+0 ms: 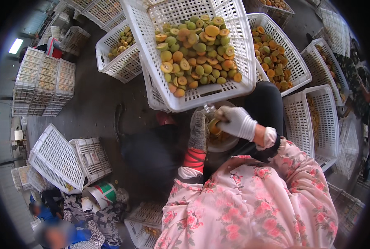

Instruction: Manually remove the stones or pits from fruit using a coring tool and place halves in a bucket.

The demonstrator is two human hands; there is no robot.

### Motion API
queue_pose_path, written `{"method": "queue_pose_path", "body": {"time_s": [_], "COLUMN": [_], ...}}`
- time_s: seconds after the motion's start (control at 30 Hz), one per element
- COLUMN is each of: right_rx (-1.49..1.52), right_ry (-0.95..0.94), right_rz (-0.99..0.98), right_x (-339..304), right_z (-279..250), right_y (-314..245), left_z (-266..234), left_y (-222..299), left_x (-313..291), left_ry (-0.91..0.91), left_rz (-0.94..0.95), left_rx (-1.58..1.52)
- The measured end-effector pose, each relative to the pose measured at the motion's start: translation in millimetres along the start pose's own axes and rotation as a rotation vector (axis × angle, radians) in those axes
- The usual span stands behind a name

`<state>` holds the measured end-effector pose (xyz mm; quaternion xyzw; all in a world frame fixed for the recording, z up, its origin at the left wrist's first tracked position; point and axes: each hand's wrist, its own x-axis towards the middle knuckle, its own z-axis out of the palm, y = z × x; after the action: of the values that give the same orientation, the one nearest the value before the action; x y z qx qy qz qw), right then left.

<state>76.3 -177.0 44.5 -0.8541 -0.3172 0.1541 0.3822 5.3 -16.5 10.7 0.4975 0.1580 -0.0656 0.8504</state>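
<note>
My left hand (198, 132), in a grey knit glove, is cupped upright with its fingers together against a yellow-orange apricot (214, 127). My right hand (237, 122), in a white glove, closes its fingers on the same fruit from the right. A shiny metal piece (209, 108) shows just above both hands; its kind is unclear. Below them is a round container (224, 144), partly hidden, between my knees. Directly ahead, a white perforated crate (218, 98) holds a heap of green and orange apricots (197, 54), several cut in half.
More fruit crates stand at the right (297, 81) and behind at the left (131, 62). Stacked crates (44, 83) rise at the far left. Tilted white crates (56, 155) stand at the lower left, near a co-worker holding a white bucket (102, 194). Another person (62, 236) is close by.
</note>
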Motion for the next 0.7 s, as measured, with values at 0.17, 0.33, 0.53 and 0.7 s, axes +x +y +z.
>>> {"method": "queue_pose_path", "body": {"time_s": [0.17, 0.33, 0.53, 0.7], "right_rx": [-0.350, -0.783, -0.761, -0.646], "right_ry": [0.633, 0.614, 0.161, 0.113], "right_rz": [0.174, -0.354, 0.303, 0.557], "right_x": [25, 93, 237, 276], "right_z": [-119, -148, -119, -120], "right_y": [50, 77, 66, 72], "left_z": [1, 1, -4, 1], "left_y": [9, 4, -6, -2], "left_x": [-2, 4, 5, 5], "left_ry": [0.178, 0.158, 0.190, 0.224], "left_rz": [-0.039, -0.150, -0.095, -0.123], "left_rx": [-0.120, -0.252, -0.223, -0.189]}}
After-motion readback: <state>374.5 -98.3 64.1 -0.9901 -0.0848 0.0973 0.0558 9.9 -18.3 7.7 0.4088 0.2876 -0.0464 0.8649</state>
